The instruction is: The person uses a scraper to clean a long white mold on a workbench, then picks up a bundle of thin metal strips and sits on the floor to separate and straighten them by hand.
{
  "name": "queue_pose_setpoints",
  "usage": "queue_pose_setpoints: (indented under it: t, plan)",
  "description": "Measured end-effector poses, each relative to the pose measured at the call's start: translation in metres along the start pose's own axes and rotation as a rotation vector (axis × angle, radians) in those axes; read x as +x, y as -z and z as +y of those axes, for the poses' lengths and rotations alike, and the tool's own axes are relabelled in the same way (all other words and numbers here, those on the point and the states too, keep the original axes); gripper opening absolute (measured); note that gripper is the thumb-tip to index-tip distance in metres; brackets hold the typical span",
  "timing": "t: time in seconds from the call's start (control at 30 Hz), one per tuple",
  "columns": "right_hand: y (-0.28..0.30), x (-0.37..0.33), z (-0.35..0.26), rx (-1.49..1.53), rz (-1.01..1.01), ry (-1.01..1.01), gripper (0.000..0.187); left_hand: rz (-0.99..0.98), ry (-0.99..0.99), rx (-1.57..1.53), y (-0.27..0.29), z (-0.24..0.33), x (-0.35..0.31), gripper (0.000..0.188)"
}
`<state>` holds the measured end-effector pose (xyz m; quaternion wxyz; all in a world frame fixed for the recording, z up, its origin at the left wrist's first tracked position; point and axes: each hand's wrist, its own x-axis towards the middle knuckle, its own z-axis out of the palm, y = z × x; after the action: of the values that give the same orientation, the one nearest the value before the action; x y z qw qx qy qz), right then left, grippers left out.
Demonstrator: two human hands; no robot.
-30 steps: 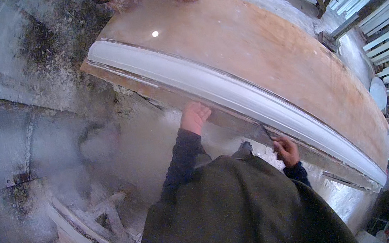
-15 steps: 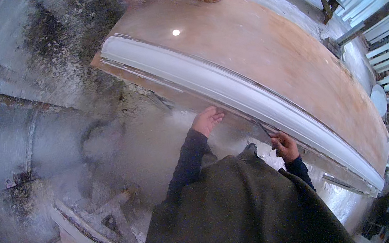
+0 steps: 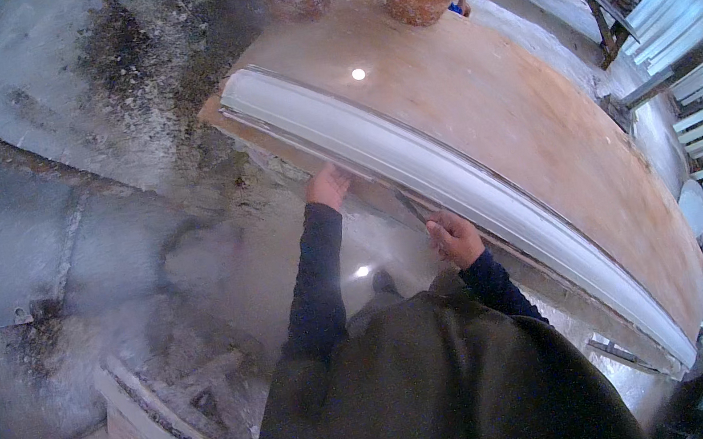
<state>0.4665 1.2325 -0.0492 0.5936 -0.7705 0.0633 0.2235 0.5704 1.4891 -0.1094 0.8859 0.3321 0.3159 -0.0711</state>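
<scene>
- Moulding (image 3: 455, 185), white, long: lying along the near side of the table, from far left to near right.
- Table (image 3: 527, 127), brown, smooth-topped, its far edge appearing curved.
- Tool (image 3: 410, 208), dark, slim: at the table's near edge, pointing far left.
- Right hand (image 3: 458, 239): fingers closed around the tool.
- Left hand (image 3: 329, 188): at the table's near edge, left of the tool; cannot tell whether it grasps anything.
- Buckets (image 3: 418, 5), two, stained orange: side by side at the far left.
</scene>
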Motion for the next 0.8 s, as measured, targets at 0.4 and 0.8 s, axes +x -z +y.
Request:
queue_pose_setpoints:
  t: [0.4, 0.8]
  plan:
    - [-0.055, 0.058, -0.021, 0.033, -0.121, 0.029, 0.024, -0.137, -0.145, 0.009, 0.028, 0.052, 0.022, 0.047]
    - [-0.085, 0.1, -0.075, 0.039, -0.223, 0.003, 0.023, 0.044, -0.255, -0.015, 0.037, 0.141, 0.07, 0.059]
